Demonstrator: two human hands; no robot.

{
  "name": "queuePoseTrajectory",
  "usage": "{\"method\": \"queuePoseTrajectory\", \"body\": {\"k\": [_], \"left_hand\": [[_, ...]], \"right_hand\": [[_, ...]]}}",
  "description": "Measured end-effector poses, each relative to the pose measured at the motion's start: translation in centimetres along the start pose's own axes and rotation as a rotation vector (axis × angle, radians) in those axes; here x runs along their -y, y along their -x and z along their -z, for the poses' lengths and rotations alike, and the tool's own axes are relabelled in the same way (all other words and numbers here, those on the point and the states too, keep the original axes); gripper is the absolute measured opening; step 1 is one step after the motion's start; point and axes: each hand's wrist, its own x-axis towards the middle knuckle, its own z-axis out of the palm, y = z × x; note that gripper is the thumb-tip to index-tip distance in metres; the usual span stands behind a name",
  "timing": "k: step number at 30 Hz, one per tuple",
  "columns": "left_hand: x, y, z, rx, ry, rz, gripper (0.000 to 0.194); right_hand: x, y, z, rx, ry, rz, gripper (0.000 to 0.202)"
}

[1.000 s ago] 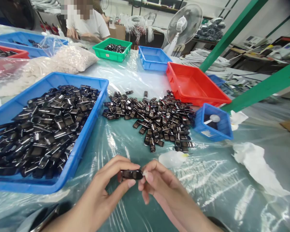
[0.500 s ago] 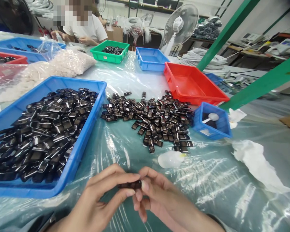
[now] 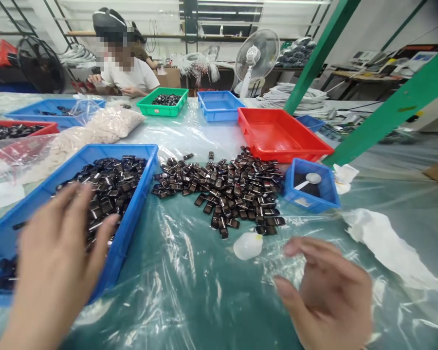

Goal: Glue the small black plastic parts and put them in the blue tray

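Observation:
My left hand (image 3: 60, 243) is over the large blue tray (image 3: 133, 221), fingers spread and smeared by motion, with no piece visible in its grasp. Small glossy black plastic pieces (image 3: 111, 189) fill that tray, partly hidden behind the hand. Above the plastic-covered table, my right hand (image 3: 324, 287) has its thumb and fingers apart with nothing between them. A small translucent bottle with a yellowish tip (image 3: 248, 245) lies just left of its fingertips. Farther up the table spreads a loose pile of similar dark pieces (image 3: 237, 184).
Right of the pile stands a small blue bin (image 3: 310, 201) holding dark material and a white spoon (image 3: 308, 181). Beyond are a red tray (image 3: 277, 133), a green tray (image 3: 162, 109) and a slanted green post (image 3: 387, 104). Crumpled tissue (image 3: 383, 240) lies at right. Across the table sits a person (image 3: 129, 73).
My hands have separated from the dark piece they held together. The left has moved left over the blue tray, the right has moved right and opened. The camera view has tilted up.

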Motion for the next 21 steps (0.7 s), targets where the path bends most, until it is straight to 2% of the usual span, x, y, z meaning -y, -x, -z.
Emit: {"method": "queuePoseTrajectory", "body": {"k": [1, 2, 4, 5, 7, 9, 12, 15, 19, 21], "left_hand": [[-1.0, 0.3, -0.8, -0.012, -0.102, -0.115, 0.049], [-2.1, 0.6, -1.8, 0.032, -0.096, -0.187, 0.045], [-4.6, 1.0, -4.0, 0.129, -0.067, -0.274, 0.038], [-5.7, 1.0, -5.1, 0.25, -0.025, -0.302, 0.036], [-7.6, 0.6, -7.2, 0.31, 0.011, -0.312, 0.033], [-8.8, -0.3, -8.9, 0.349, 0.044, -0.282, 0.031], [-9.4, -1.6, -11.1, 0.401, 0.126, -0.221, 0.031], [-9.0, -2.2, -12.4, 0.447, 0.237, -0.156, 0.031], [-8.1, -2.0, -12.4, 0.546, 0.404, -0.084, 0.044], [-8.0, -1.8, -11.6, 0.598, 0.472, -0.068, 0.034]], "right_hand": [[-0.7, 0.2, 0.1, 0.015, 0.041, -0.065, 0.055], [-1.4, 0.4, 0.0, 0.086, 0.082, -0.151, 0.058], [-2.4, 0.8, -0.3, 0.284, 0.129, -0.313, 0.052], [-2.7, 0.9, -0.5, 0.361, 0.137, -0.369, 0.044], [-3.0, 1.0, -0.8, 0.445, 0.15, -0.443, 0.027], [-3.0, 1.0, -0.8, 0.464, 0.158, -0.465, 0.022], [-2.9, 0.7, -0.6, 0.494, 0.163, -0.481, 0.023], [-2.9, 0.6, -0.4, 0.518, 0.156, -0.489, 0.024], [-3.0, 0.6, -0.4, 0.531, 0.153, -0.5, 0.026], [-3.1, 0.6, -0.4, 0.53, 0.153, -0.5, 0.027]]}}
